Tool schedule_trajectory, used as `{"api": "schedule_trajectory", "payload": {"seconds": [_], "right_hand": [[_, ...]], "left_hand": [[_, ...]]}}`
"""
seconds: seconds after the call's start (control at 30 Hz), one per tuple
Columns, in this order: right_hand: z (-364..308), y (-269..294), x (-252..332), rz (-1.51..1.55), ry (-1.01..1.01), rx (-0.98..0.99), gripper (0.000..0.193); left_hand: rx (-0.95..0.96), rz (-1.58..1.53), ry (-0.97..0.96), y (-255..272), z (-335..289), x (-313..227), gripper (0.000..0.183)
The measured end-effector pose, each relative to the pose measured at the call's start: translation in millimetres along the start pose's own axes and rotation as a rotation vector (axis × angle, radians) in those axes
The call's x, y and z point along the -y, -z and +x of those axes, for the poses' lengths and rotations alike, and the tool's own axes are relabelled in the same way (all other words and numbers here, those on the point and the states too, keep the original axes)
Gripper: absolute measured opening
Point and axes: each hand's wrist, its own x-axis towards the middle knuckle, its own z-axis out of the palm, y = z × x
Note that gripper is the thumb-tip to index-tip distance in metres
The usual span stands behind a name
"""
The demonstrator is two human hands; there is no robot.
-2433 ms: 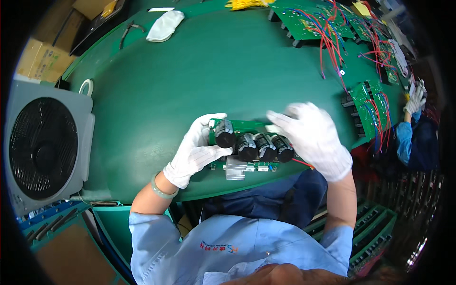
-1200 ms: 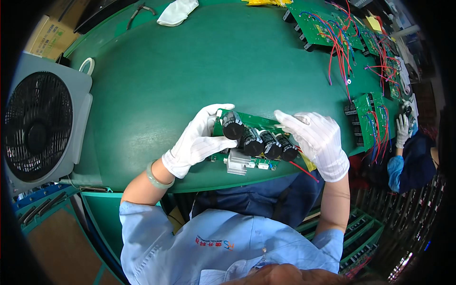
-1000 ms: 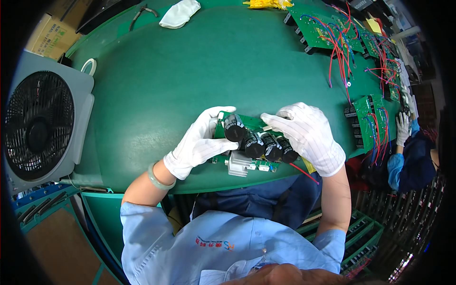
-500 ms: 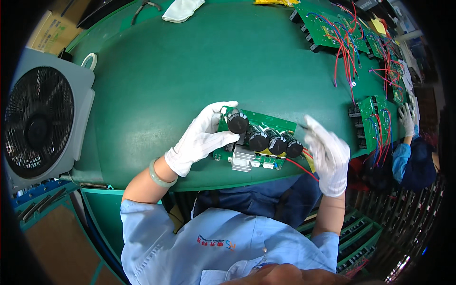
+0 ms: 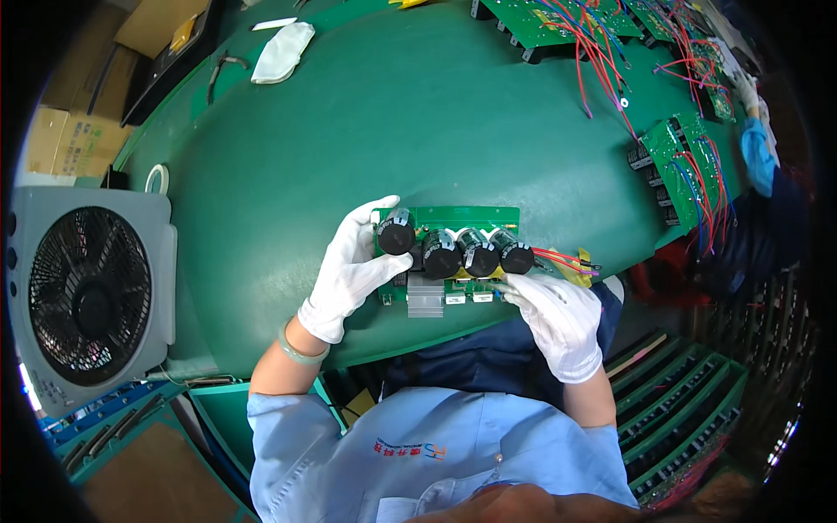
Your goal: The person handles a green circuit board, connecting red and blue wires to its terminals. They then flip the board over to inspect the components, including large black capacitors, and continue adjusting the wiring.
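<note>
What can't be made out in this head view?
All in the head view:
Underside of the circuit board: faces away.
Part of the left hand: hidden by the board.
What, if anything, the right hand pinches: too small.
Yellow item: cut off by upper edge.

Soft, even light brightens the green worktop, leaving a hazy, pale sheen on it, and the white gloves look almost overbright from where I stand. Off to the right, the rack sits in dimness, with small white glints near the rim. The worktop's near edge bows; black swallows the corners. The circuit board reads crisply, the co-worker's hand softly.
</note>
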Motion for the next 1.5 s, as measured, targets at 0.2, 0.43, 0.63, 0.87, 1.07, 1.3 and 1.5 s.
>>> {"api": "schedule_trajectory", "payload": {"seconds": [0.2,0.43,0.63,0.87,1.07,1.3,1.5], "right_hand": [[-1.1,1.4,-6.3,0.098,-0.144,-0.015,0.032],[-5.3,19.1,-18.4,0.228,-0.059,0.095,0.04],[-2.0,25.1,-15.4,0.029,-0.027,0.081,0.046],[12.2,20.3,-2.6,0.036,-0.026,0.111,0.047],[8.9,2.8,-11.3,0.071,0.145,0.053,0.039],[9.4,-1.4,1.2,-0.086,0.173,0.061,0.041],[10.6,2.2,7.7,-0.124,0.141,0.087,0.04]], "left_hand": [[-0.037,0.009,0.037,1.5,1.4,1.8,0.072],[-0.044,-0.033,0.04,2.6,2.1,1.2,0.07],[-0.06,-0.031,0.024,5.7,3.1,5.9,0.066],[-0.043,-0.004,0.024,0.2,1.5,-0.2,0.07],[-0.048,0.0,0.024,0.3,1.1,1.6,0.073],[-0.043,0.002,0.019,0.0,-0.4,1.8,0.072],[-0.035,0.04,-0.004,0.2,-0.8,2.2,0.073]]}}
